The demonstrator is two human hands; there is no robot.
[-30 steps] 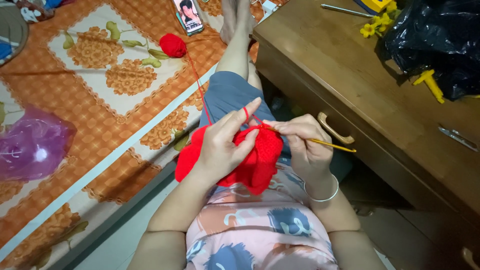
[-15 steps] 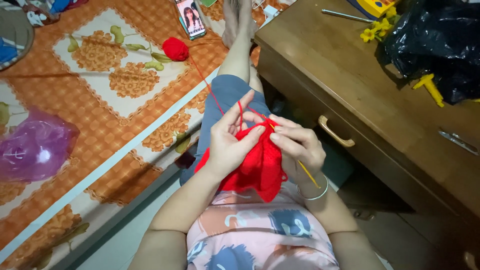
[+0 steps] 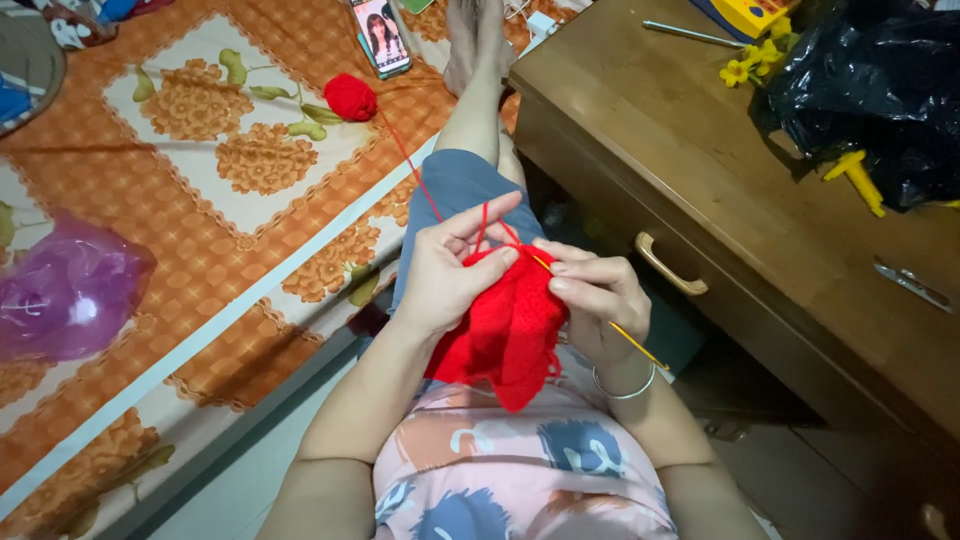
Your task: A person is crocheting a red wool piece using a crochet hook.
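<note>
Crochet piece, red, held over lap between both hands. Left hand closed on its upper edge, yarn strand looped over raised finger. Right hand pinched on yellow hook, tip at piece's top edge. Strand runs up to red yarn ball on orange floral bedcover. Phone just beyond ball. Purple plastic bag at bed's left. Black plastic bag on wooden worktop, right; yellow flowers beside it.

An orange floral mat carries a red yarn ball, a phone and a purple bag.
</note>
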